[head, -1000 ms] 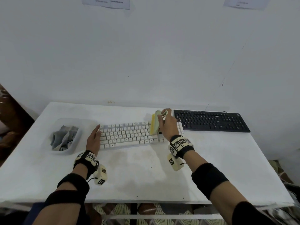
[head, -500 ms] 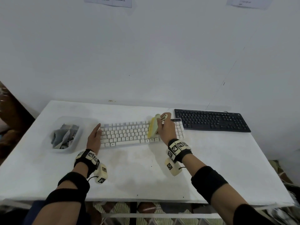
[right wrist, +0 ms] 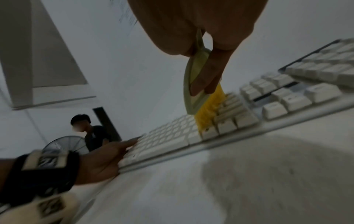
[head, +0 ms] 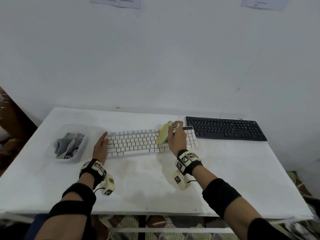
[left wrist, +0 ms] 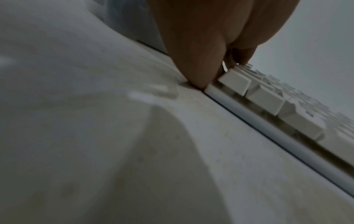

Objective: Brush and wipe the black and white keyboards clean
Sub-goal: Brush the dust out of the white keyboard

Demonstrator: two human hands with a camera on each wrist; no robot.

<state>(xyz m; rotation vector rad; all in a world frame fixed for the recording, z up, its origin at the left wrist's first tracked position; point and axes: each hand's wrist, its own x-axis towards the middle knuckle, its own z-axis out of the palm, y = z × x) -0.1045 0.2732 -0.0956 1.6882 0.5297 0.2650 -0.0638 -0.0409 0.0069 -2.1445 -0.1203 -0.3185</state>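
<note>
Gripping brush (head: 163, 133), right hand (head: 176, 137) over white keyboard (head: 138, 142).

A clear plastic tub (head: 81, 151) of crumpled grey cloths (head: 69, 146) sits at the desk's (head: 155, 187) left. Paper sheets (head: 115, 1) hang on the wall; a fan (right wrist: 65, 144) stands beyond.

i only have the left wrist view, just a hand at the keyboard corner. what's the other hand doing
Observer: The right hand holds a brush with yellow bristles on the white keyboard.
Operator: which part of the keys
Observer: Right of the middle; the bristles touch the front rows in the right wrist view.
Operator: black keyboard touched?
Observer: No, the black keyboard lies apart to the right, with no hand on it.
Operator: any cloth for wiping
Observer: Grey cloths lie in a clear tub left of the left hand.
</note>
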